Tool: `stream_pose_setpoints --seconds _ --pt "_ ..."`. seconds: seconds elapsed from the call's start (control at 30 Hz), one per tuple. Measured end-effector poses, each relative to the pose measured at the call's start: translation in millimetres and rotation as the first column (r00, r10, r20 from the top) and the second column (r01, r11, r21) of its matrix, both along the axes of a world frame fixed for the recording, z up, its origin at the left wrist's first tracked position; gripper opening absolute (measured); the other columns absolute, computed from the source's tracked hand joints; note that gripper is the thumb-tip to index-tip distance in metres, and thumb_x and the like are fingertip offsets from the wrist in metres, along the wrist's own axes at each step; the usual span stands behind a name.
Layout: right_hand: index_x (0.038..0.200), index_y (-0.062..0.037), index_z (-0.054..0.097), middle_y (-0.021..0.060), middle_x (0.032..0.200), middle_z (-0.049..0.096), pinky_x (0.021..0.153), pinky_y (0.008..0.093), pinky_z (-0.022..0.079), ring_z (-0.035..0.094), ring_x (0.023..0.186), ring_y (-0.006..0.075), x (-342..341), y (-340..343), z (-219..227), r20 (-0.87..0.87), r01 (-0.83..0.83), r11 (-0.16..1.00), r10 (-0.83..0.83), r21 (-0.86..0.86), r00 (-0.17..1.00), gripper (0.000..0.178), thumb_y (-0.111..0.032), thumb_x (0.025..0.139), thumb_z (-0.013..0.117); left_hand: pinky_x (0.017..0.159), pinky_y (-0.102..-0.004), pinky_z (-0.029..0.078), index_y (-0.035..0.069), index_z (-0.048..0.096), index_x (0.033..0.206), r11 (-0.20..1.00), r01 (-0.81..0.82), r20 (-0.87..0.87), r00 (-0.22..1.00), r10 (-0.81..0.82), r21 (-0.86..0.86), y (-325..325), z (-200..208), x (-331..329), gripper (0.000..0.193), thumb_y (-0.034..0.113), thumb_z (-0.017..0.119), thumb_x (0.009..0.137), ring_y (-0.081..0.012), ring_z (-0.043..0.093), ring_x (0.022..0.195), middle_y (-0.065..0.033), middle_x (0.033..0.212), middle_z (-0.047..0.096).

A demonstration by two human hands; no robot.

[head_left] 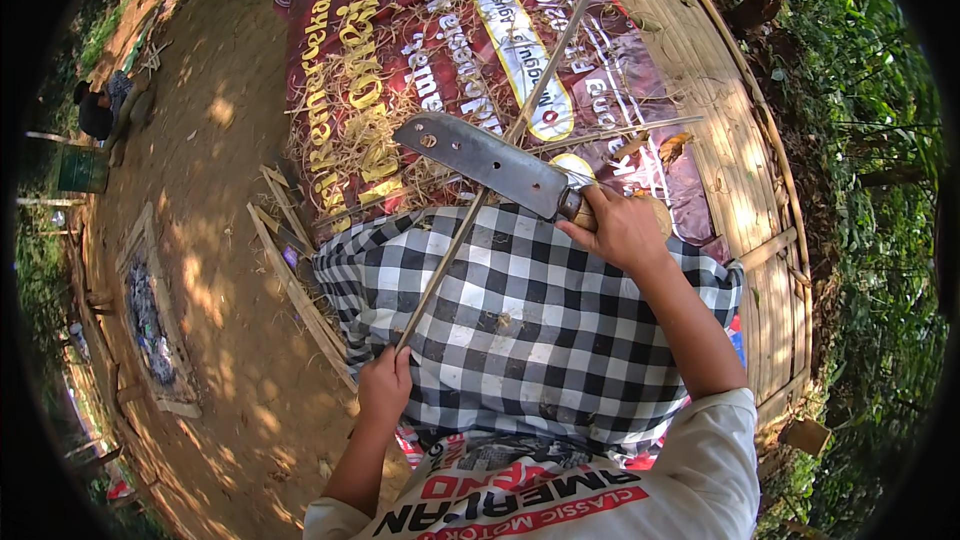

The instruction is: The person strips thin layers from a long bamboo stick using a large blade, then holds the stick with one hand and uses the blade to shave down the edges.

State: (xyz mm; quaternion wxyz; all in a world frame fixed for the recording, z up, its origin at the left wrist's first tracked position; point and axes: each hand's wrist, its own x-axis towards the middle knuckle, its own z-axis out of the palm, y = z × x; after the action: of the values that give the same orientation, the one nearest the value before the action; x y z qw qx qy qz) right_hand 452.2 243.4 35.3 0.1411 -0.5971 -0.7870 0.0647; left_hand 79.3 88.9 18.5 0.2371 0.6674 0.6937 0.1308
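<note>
My right hand (625, 228) is closed round the wooden handle of a broad machete (485, 162). Its dark blade, with several small holes in it, points to the far left. My left hand (383, 380) grips the near end of a long thin bamboo strip (447, 258). The strip slants away to the far right and crosses the blade, which hides part of it; whether they touch I cannot tell. Under both lies a black-and-white checked cloth (520, 315) spread over my lap.
Ahead, a dark red printed banner (385, 70) is strewn with bamboo shavings (365, 105). Bamboo slats (735, 180) form a platform on the right. Wooden strips (300, 290) lean at my left; beyond are a framed pit (150, 315) in the dirt and a seated person (108, 108).
</note>
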Motion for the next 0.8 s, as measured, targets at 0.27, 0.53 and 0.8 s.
stream_pose_setpoints --seconds 0.27,0.53,0.8 --pt "0.088 -0.0049 0.058 0.0127 0.062 0.06 0.049 0.0408 0.048 0.06 0.05 0.0303 -59 -27 8 -0.071 -0.218 0.974 0.213 -0.066 0.974 0.057 -0.062 0.084 0.06 0.049 -0.0488 0.044 0.002 0.055 0.075 0.999 -0.013 0.002 1.0 0.013 0.038 -8 -9 0 0.03 0.024 0.056 0.095 -0.0432 0.058 0.055 -0.022 0.057 0.056" --pt "0.08 -0.0028 0.056 0.0115 0.06 0.06 0.05 0.0392 0.05 0.061 0.051 0.0303 -40 6 -9 0.031 -0.287 0.955 0.286 0.074 0.958 0.061 -0.064 0.085 0.056 0.048 -0.0476 0.043 0.002 0.056 0.075 0.998 0.001 -0.014 1.0 0.0 0.06 -4 -9 -1 0.028 0.022 0.057 0.094 -0.0426 0.058 0.055 -0.0217 0.057 0.056" --pt "0.086 -0.0023 0.059 0.0181 0.062 0.063 0.055 0.0466 0.052 0.065 0.059 0.0372 45 45 7 -0.012 0.172 0.984 -0.173 -0.054 0.985 0.055 -0.057 0.084 0.064 0.048 -0.0479 0.044 0.001 0.058 0.077 0.999 0.018 0.004 1.0 -0.019 0.051 -2 -9 -3 0.027 0.022 0.058 0.094 -0.0426 0.058 0.054 -0.0215 0.056 0.055"
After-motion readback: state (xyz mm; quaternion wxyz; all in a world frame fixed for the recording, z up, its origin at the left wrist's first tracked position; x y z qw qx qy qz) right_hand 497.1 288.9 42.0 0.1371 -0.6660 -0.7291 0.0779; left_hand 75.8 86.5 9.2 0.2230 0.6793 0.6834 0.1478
